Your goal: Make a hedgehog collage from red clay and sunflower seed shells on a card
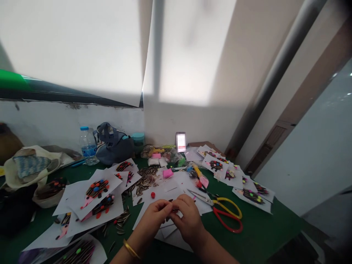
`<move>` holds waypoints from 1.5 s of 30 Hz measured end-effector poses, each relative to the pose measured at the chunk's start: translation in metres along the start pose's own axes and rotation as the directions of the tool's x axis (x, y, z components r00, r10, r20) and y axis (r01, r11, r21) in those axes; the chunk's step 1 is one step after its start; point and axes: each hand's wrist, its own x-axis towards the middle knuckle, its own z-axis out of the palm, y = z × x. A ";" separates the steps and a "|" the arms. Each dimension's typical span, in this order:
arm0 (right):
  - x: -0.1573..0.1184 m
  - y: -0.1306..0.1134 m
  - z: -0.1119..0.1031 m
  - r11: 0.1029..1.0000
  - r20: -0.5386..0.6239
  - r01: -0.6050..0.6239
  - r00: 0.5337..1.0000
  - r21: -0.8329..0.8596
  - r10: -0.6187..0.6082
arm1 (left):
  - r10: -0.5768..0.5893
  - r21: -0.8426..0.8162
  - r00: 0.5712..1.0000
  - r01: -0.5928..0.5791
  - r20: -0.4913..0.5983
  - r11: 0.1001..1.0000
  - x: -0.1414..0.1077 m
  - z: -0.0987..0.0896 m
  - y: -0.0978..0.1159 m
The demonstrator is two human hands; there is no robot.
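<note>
Over white paper sheets, my left hand and my right hand meet fingertip to fingertip. Both are closed in a pinch. A bit of something small and dark shows between the fingers, mostly hidden by them. Just beyond my left hand lies a red clay ball, and a pink clay block sits farther back. Striped sunflower seeds are heaped at the paper's left, with more loose on the green cloth. Scissors with one yellow and one red handle rest right of my right hand.
Paper cards bearing seed-covered hedgehog figures lie at left and right. Behind stand a water bottle, a blue-grey bag, a teal-lidded jar and a lit phone. Clay packets lie near the wall.
</note>
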 end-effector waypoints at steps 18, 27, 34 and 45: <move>-0.012 0.002 0.015 0.992 -0.031 0.126 0.992 0.007 -0.125 | 0.220 0.166 0.974 -0.208 -0.055 0.964 -0.010 -0.010 -0.028; -0.017 0.004 0.013 0.991 -0.034 0.124 0.992 0.053 -0.123 | 0.319 0.320 0.946 -0.284 -0.060 0.904 -0.015 -0.009 -0.027; -0.016 0.004 0.012 0.991 0.038 0.119 0.992 0.062 -0.121 | 0.302 0.296 0.952 -0.275 -0.046 0.915 -0.015 -0.009 -0.032; -0.017 0.006 0.012 0.993 -0.007 0.091 0.996 0.072 -0.090 | 0.300 0.289 0.954 -0.283 -0.015 0.915 -0.012 -0.010 -0.035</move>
